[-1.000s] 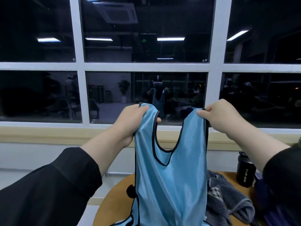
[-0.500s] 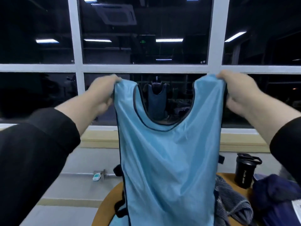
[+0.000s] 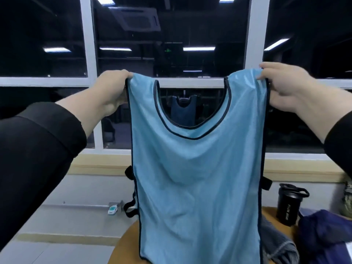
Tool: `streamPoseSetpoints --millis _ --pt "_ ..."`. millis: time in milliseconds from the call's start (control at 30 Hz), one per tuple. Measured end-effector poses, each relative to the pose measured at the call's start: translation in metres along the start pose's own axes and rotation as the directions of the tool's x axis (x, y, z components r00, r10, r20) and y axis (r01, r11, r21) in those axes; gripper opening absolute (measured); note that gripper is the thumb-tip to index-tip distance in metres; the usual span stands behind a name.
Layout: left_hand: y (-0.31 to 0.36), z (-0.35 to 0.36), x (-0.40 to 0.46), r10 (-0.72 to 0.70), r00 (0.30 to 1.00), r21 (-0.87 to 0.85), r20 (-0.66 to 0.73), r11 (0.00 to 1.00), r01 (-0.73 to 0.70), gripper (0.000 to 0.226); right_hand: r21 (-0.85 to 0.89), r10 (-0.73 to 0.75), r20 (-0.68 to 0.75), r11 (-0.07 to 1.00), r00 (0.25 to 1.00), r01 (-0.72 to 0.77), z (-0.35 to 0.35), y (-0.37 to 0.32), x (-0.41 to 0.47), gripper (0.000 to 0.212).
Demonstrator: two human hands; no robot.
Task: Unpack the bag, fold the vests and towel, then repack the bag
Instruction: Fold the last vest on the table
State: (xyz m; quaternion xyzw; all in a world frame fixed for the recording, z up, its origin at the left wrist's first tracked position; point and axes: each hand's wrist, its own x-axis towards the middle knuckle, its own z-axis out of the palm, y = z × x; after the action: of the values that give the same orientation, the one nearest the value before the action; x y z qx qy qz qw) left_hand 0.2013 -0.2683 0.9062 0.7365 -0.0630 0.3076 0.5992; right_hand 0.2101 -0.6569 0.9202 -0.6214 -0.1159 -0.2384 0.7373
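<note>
blue vest (image 3: 198,168) is hanging full length in front of the window, hem over the round table (image 3: 125,242) at 6 o'clock. left hand (image 3: 112,90) pinches the 10 o'clock shoulder strap, right hand (image 3: 282,84) the 2 o'clock one, hands spread wide. looks super light, floppy, kinda slick mesh, so i'd hold it at the shoulders. grey towel (image 3: 276,242) sits at 5 o'clock.

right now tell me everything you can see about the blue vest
The blue vest is light blue, shiny mesh-like fabric with dark piping round its scooped neck and edges, and black elastic loops at both sides. It hangs upright and spread flat in the air above the round table, pinched at each shoulder by the left hand and right hand.
</note>
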Motion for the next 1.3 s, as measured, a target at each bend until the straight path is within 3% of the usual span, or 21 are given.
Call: streamPoseSetpoints --millis 100,233,300,400,500,567,667,800,900,1000,1100,1200,1300 --pt "0.001 -0.005 0.007 0.084 0.995 0.266 -0.060 0.962 -0.065 0.013 -0.190 -0.018 0.049 0.981 0.999 0.027 0.001 -0.003 0.003 0.039" --pt "-0.005 -0.020 0.011 0.139 0.984 0.314 -0.109 0.944 -0.098 0.038 -0.522 -0.053 0.071 0.849 0.996 0.082 -0.004 -0.012 -0.001 0.025" --pt "-0.005 -0.027 0.011 0.148 0.985 0.268 -0.087 0.956 -0.120 0.034 -0.652 -0.101 0.070 0.749 0.992 0.122 -0.008 -0.020 -0.006 0.020" --pt "-0.002 -0.029 0.008 0.113 0.994 0.068 0.002 0.991 -0.113 0.012 -0.820 -0.205 0.077 0.543 0.976 0.178 -0.011 -0.028 -0.010 0.013" --pt "0.005 -0.033 0.003 0.120 0.992 0.064 0.034 0.991 -0.122 0.023 -0.868 -0.277 0.104 0.443 0.955 0.222 -0.013 -0.038 -0.014 0.013" --pt "0.012 -0.039 -0.003 0.122 0.990 0.180 0.075 0.975 -0.134 0.033 -0.834 -0.266 0.101 0.502 0.959 0.228 -0.016 -0.042 -0.012 0.015" --pt "0.022 -0.046 -0.009 0.163 0.980 0.447 0.110 0.873 -0.196 0.020 -0.758 -0.249 0.071 0.616 0.966 0.214 -0.015 -0.043 -0.016 0.009" --pt "0.016 -0.040 -0.007 0.143 0.982 0.588 0.124 0.786 -0.189 0.016 -0.577 -0.115 0.011 0.810 0.993 0.100 -0.014 -0.028 -0.007 0.013" --pt "-0.005 -0.029 0.005 0.110 0.988 0.560 0.111 0.814 -0.154 0.017 -0.523 -0.055 0.003 0.851 0.999 0.048 -0.015 -0.006 0.010 0.017" --pt "-0.032 -0.011 0.022 0.009 0.996 0.391 0.090 0.920 -0.044 0.008 -0.513 -0.023 -0.002 0.858 1.000 0.019 -0.016 0.020 0.031 0.023" --pt "-0.054 0.011 0.041 -0.007 0.999 0.300 0.036 0.954 -0.004 0.013 -0.499 -0.048 0.003 0.866 0.999 0.043 -0.010 0.043 0.051 0.028" --pt "-0.054 0.021 0.062 0.157 0.986 0.295 -0.055 0.946 -0.134 0.018 -0.461 -0.170 -0.001 0.875 0.986 0.150 0.001 0.049 0.068 0.011" --pt "-0.041 0.021 0.076 0.351 0.920 0.367 -0.177 0.891 -0.269 0.009 -0.397 -0.342 -0.016 0.865 0.940 0.308 0.010 0.039 0.078 0.025"
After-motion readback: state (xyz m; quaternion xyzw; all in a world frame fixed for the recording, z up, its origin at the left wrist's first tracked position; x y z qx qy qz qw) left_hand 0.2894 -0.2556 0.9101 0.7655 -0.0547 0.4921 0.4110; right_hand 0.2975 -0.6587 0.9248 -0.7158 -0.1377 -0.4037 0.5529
